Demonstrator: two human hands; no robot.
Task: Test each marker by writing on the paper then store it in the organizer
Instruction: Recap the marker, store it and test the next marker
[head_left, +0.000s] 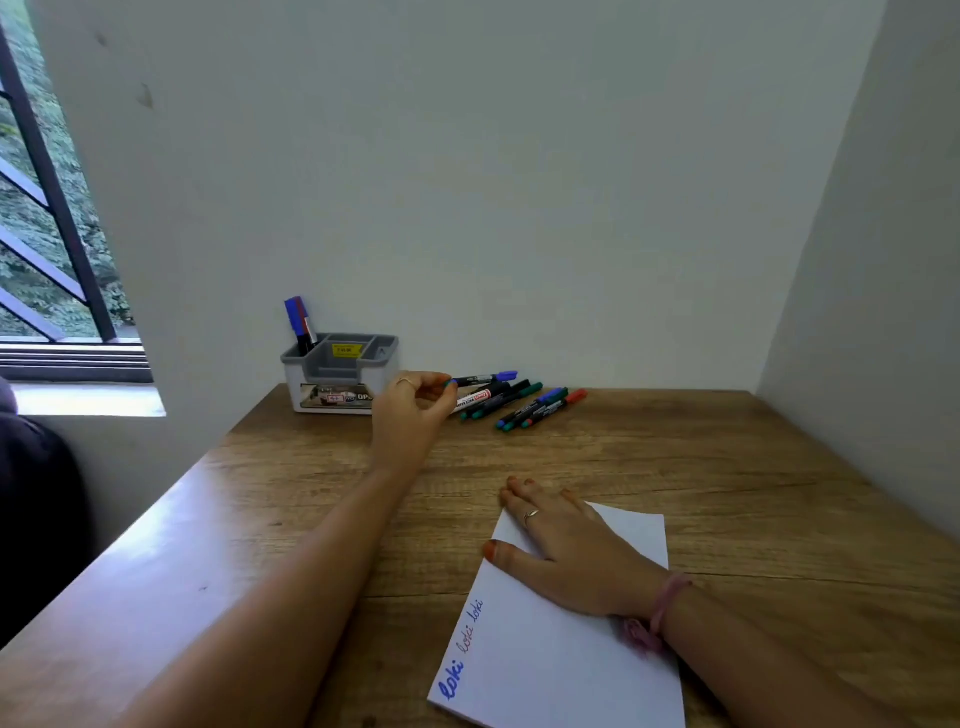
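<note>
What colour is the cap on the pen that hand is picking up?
Blue-purple. The head view shows the left hand pinching the pen.

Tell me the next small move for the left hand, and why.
Probably bring the blue-capped marker over to the paper and uncap it. The left hand already pinches its end, lifted off the pile, and the right hand lies flat on the paper.

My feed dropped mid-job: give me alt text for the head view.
The left hand pinches a purple-capped marker from the loose markers beside the grey organizer, which holds two markers. The right hand lies flat on the paper, bearing three written words, on a wooden table.
</note>
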